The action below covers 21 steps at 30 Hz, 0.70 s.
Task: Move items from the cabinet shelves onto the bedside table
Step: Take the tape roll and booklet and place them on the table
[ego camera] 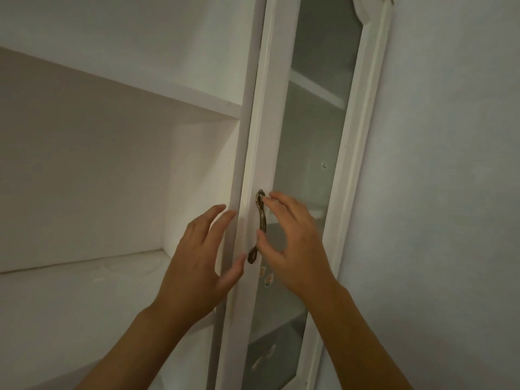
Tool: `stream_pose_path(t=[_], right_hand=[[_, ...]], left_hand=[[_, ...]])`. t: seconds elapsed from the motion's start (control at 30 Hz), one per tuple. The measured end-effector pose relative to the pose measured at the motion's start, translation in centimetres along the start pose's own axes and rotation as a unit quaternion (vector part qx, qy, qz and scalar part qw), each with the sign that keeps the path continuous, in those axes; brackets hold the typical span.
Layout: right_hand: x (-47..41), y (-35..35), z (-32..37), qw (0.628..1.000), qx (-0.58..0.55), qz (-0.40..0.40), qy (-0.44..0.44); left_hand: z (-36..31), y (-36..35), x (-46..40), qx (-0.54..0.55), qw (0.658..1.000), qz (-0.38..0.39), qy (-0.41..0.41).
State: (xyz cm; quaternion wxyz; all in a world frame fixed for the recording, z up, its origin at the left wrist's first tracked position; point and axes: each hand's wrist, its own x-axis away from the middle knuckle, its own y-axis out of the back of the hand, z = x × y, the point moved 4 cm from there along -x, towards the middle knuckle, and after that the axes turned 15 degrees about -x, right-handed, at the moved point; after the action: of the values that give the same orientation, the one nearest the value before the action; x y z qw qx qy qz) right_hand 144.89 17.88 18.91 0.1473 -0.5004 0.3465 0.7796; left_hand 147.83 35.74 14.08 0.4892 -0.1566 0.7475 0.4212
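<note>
hands [239, 249] at unmarked door handle [259, 225]

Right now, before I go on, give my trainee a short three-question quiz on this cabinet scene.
1. True or false: the right hand has closed round the curved bronze metal door handle.
2. Which hand hovers by the white wooden door frame's edge?
3. The door panel is: A) frosted glass B) mirror C) solid wood.

Key: 1 false, its fingers are spread near it; 2 the left hand; 3 A.
</note>
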Motion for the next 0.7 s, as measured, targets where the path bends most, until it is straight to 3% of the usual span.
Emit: stream_pose_path(t=[0.37, 0.7], right_hand=[[-1.3, -3.6, -3.4, 0.988, -0.035, -0.063, 0.133], [-1.0, -4.5, -3.3, 0.986, -0.013, -0.097, 0.138]], left_hand=[[2.2, -4.8, -0.6, -0.032, 0.995, -0.06, -0.068], [3.0, -6.0, 0.0, 0.018, 0.995, -0.047, -0.089]])
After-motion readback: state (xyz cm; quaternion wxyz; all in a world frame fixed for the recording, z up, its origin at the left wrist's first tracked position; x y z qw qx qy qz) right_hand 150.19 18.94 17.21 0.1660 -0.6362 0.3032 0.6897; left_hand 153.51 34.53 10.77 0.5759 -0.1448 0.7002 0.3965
